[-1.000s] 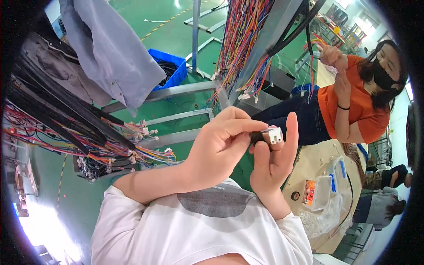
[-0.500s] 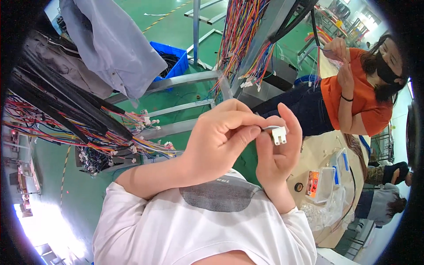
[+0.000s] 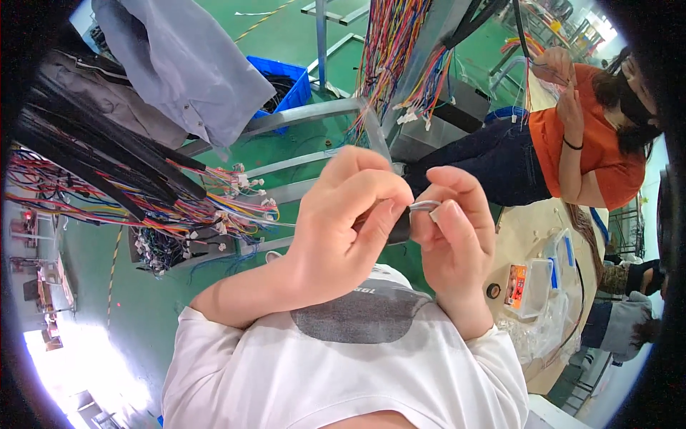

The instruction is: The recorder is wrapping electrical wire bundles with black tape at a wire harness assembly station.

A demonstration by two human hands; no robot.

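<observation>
**Because It Bends Tightly, a Grey Wire Could Kink**

At frame centre, the left hand pinches it between thumb and forefinger, above a black piece; the right hand curls its fingers opposite, grip unclear. Uneven pulling might free it. Bundled wires lie at frame left.

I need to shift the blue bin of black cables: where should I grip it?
Take the blue bin by its rim at the picture's right end, probably best from above: its open top shows there, while the grey cloth overlaps its left end and a metal frame bar crosses its near side.
</observation>
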